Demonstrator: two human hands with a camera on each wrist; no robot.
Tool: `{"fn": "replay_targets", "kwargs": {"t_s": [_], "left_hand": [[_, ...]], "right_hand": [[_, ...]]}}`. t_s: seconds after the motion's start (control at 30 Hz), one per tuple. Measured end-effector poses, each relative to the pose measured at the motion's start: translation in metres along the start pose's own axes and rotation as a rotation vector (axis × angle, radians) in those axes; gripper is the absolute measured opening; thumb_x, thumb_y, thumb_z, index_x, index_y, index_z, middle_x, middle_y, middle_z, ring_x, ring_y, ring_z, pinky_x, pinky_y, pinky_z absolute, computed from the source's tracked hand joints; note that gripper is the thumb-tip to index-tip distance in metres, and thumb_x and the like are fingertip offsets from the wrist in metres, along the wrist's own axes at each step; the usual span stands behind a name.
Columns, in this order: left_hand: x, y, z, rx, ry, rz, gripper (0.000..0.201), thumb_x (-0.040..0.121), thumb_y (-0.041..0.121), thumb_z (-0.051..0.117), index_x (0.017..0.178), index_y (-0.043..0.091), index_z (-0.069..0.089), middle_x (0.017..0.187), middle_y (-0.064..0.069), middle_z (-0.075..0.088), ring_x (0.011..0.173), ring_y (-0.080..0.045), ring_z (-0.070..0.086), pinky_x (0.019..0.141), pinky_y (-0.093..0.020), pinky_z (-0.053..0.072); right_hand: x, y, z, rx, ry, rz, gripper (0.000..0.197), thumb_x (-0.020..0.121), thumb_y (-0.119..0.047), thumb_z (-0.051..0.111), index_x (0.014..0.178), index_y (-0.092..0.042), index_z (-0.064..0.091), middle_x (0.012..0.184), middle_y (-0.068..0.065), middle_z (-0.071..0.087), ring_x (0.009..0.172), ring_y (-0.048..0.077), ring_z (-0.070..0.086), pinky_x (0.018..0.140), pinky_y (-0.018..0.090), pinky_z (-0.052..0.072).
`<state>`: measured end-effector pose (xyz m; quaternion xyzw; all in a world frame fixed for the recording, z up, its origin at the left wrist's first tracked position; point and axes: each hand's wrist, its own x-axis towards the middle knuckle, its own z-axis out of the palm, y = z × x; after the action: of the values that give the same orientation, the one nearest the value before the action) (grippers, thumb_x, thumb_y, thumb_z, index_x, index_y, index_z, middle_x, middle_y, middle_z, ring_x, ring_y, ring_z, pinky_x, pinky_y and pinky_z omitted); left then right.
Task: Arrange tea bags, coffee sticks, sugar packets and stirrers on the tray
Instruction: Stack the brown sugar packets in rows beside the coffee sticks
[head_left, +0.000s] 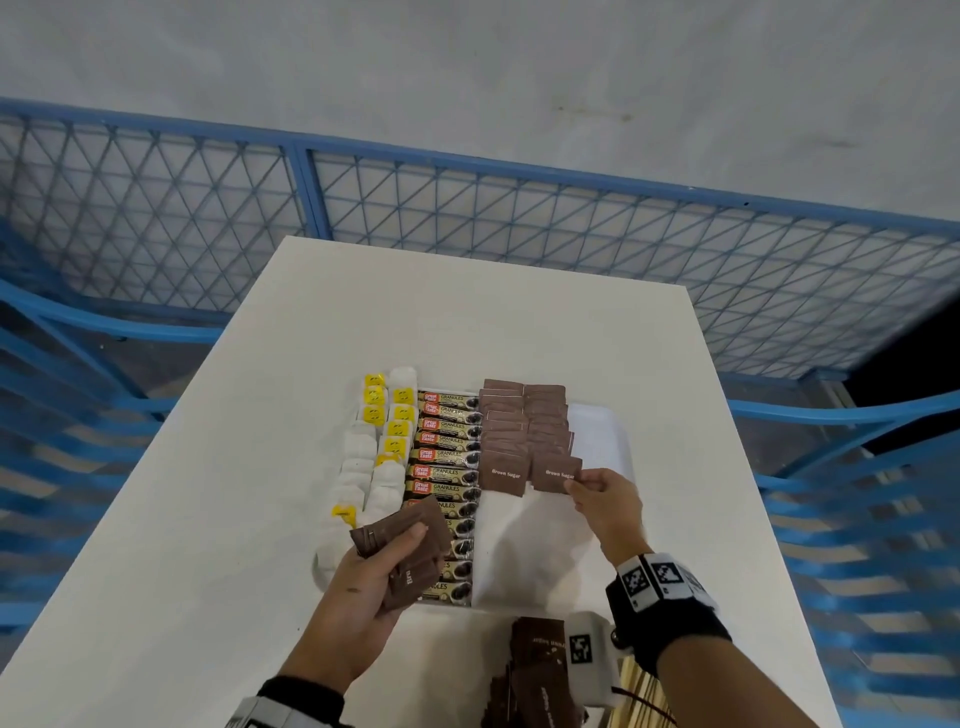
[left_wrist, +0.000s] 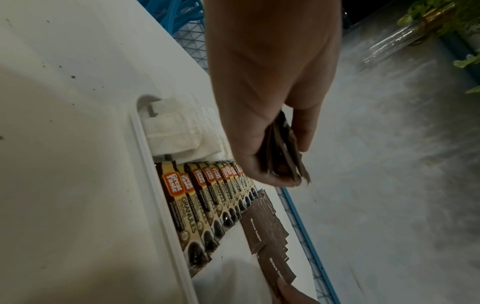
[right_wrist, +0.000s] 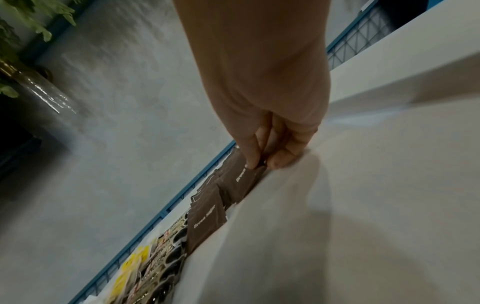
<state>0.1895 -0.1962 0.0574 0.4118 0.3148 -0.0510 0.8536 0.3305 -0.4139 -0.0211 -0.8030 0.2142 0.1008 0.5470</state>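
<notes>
Nearest the viewer, at the table's (head_left: 156, 519) front edge, a loose pile of brown sugar packets (head_left: 535, 670) is seen beside a bundle of thin wooden stirrers (head_left: 641, 699), partly hidden by the right wrist's camera mount.

Just beyond, a fanned stack of sugar packets (head_left: 410, 551) is gripped in the left hand (head_left: 363, 592), fingers curled under and thumb laid across the top; the stack is held above the near left part of the white tray (head_left: 602, 436). In the left wrist view the same stack (left_wrist: 281, 152) is seen clamped between thumb and fingers.

Farther in, a single sugar packet (head_left: 557, 473) is pinched by its right edge between thumb and fingertips of the right hand (head_left: 608, 509), lying at the near end of the right-hand brown row on the tray. The pinch is confirmed by the right wrist view, where the packet (right_wrist: 242, 181) is held at its corner.

Across the tray, columns are laid out: tea bags (head_left: 384, 447) with yellow tags on the left, coffee sticks (head_left: 447, 457) in the middle, and two rows of sugar packets (head_left: 524, 421) to the right. The tray's near right part is bare.

Beyond the table, a blue wire-mesh fence (head_left: 467, 218) and grey floor are seen.
</notes>
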Motion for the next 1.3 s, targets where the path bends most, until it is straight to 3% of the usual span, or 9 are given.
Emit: {"fn": "replay_targets", "kwargs": {"t_s": [0.13,0.33,0.43,0.53,0.63,0.73,0.83,0.97,1.3], "left_hand": [[0.001,0.001,-0.002,-0.026,-0.010,0.012,0.027,0.089,0.000,0.052,0.091,0.023,0.066,0.075,0.003,0.075,0.064,-0.011,0.070,0.063,-0.029,0.056],[0.003,0.002,-0.002,-0.087,-0.048,-0.003,0.038,0.088,-0.003,0.043,0.085,0.019,0.073,0.075,0.003,0.075,0.064,-0.013,0.071,0.059,-0.029,0.057],[0.001,0.003,0.001,-0.080,-0.069,0.014,0.043,0.088,-0.004,0.041,0.082,0.021,0.076,0.073,0.004,0.074,0.064,-0.011,0.070,0.065,-0.031,0.056],[0.002,0.002,0.000,-0.044,-0.077,0.013,0.040,0.088,-0.004,0.044,0.085,0.020,0.076,0.073,0.003,0.074,0.064,-0.011,0.070,0.065,-0.031,0.056],[0.001,0.001,0.000,0.001,-0.054,0.001,0.026,0.088,-0.006,0.048,0.096,0.011,0.066,0.071,-0.003,0.074,0.061,-0.012,0.070,0.055,-0.024,0.056],[0.001,0.000,-0.001,0.086,-0.071,0.015,0.024,0.086,-0.004,0.054,0.099,0.011,0.067,0.079,-0.005,0.074,0.068,-0.011,0.070,0.057,-0.022,0.055],[-0.002,0.001,0.001,0.150,-0.113,0.027,0.024,0.084,-0.001,0.058,0.102,0.011,0.069,0.086,-0.009,0.074,0.075,-0.014,0.071,0.062,-0.022,0.056],[-0.002,-0.002,0.000,0.136,-0.072,0.009,0.020,0.084,0.002,0.058,0.100,0.008,0.068,0.085,-0.014,0.073,0.070,-0.018,0.070,0.057,-0.024,0.057],[0.000,-0.007,0.000,0.157,-0.078,0.002,0.018,0.086,0.000,0.056,0.098,0.008,0.068,0.081,-0.011,0.073,0.064,-0.015,0.068,0.053,-0.023,0.054]], "right_hand": [[0.006,0.002,0.008,-0.067,0.035,-0.035,0.009,0.080,-0.010,0.069,0.084,-0.010,0.061,0.073,0.000,0.063,0.074,0.019,0.059,0.076,0.032,0.050],[0.006,0.001,0.013,-0.156,0.068,-0.079,0.014,0.080,-0.013,0.069,0.086,-0.010,0.058,0.069,-0.006,0.058,0.076,0.016,0.056,0.058,0.016,0.038],[0.000,-0.003,0.013,-0.195,0.104,-0.108,0.027,0.080,-0.019,0.069,0.101,-0.009,0.054,0.088,0.006,0.058,0.083,0.019,0.054,0.068,0.021,0.037],[-0.020,-0.016,0.016,-0.184,0.134,-0.236,0.024,0.084,-0.017,0.065,0.105,-0.009,0.055,0.097,0.009,0.056,0.079,0.016,0.052,0.060,0.009,0.036],[-0.053,-0.034,0.021,-0.186,-0.056,-0.317,0.012,0.090,-0.024,0.059,0.094,-0.013,0.061,0.085,0.001,0.062,0.074,0.011,0.056,0.057,0.007,0.037],[-0.088,-0.048,0.025,-0.149,-0.429,-0.279,0.029,0.091,-0.038,0.053,0.092,-0.012,0.065,0.075,-0.008,0.061,0.061,0.002,0.053,0.056,0.009,0.038],[-0.108,-0.050,0.029,-0.037,-0.677,-0.248,0.013,0.087,-0.028,0.063,0.082,-0.017,0.065,0.064,-0.006,0.059,0.053,0.003,0.050,0.052,0.014,0.039],[-0.111,-0.044,0.032,0.036,-0.716,-0.213,0.012,0.085,-0.008,0.066,0.076,-0.015,0.062,0.058,-0.004,0.058,0.049,0.005,0.053,0.050,0.016,0.044],[-0.099,-0.036,0.022,0.038,-0.713,-0.174,0.011,0.086,-0.005,0.062,0.078,-0.012,0.063,0.063,-0.003,0.061,0.055,0.005,0.055,0.053,0.017,0.044]]}}
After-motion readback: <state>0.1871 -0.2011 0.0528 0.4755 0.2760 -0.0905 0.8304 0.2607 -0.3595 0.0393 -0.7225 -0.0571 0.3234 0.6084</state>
